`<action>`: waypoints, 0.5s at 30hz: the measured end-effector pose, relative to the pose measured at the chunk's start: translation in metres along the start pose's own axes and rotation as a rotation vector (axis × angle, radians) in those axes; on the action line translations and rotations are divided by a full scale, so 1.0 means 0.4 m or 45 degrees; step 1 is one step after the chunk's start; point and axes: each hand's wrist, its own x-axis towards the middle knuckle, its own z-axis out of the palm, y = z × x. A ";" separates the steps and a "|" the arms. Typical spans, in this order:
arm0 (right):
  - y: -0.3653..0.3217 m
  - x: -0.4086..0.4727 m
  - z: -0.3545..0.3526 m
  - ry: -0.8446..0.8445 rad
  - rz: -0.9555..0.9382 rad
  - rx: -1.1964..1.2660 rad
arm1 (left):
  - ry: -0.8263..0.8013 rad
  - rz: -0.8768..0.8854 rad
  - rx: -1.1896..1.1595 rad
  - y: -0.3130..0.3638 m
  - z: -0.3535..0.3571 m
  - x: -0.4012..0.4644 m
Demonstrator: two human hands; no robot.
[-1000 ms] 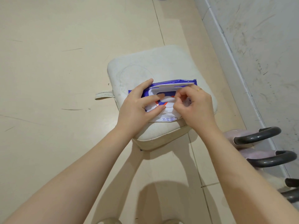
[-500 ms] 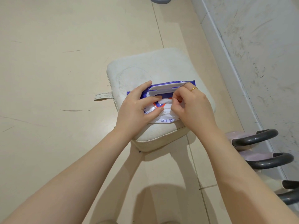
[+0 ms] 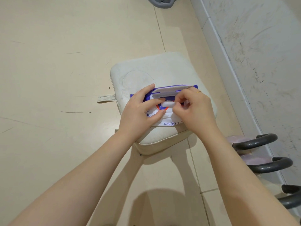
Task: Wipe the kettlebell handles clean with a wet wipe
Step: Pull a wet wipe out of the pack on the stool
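A blue and white pack of wet wipes (image 3: 169, 123) lies on a cream cushioned stool (image 3: 162, 69), its white flip lid (image 3: 171, 90) standing up. My left hand (image 3: 140, 115) presses down on the pack's left half. My right hand (image 3: 195, 110) pinches a white wet wipe (image 3: 168, 104) that sticks out of the pack's opening. Along the wall at the right stand three kettlebells with dark handles: the far one (image 3: 255, 141), the middle one (image 3: 270, 165) and a near one (image 3: 291, 199) cut by the frame edge.
A strap loop (image 3: 105, 98) hangs off the stool's left side. The beige tiled floor (image 3: 57, 62) spreads to the left. A scuffed white wall with a skirting board (image 3: 228, 62) runs along the right. A grey object (image 3: 161, 1) shows at the top edge.
My right hand's fingers have shifted at the pack's opening, and a bit of white wipe now shows between them. The view has tilted slightly, so the stool sits lower in frame.
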 end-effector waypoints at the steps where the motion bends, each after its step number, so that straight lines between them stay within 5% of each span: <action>1: 0.005 -0.003 -0.010 0.002 0.075 0.131 | 0.000 0.000 -0.002 0.000 0.000 0.000; 3: 0.012 -0.008 -0.026 -0.020 0.147 0.232 | -0.005 0.009 0.014 0.001 0.001 -0.001; 11: -0.041 -0.014 0.002 -0.087 -0.246 -0.401 | 0.001 0.040 0.027 -0.004 0.005 0.000; 15: -0.041 -0.018 -0.006 0.089 0.003 0.048 | -0.009 0.040 0.031 0.001 -0.001 0.001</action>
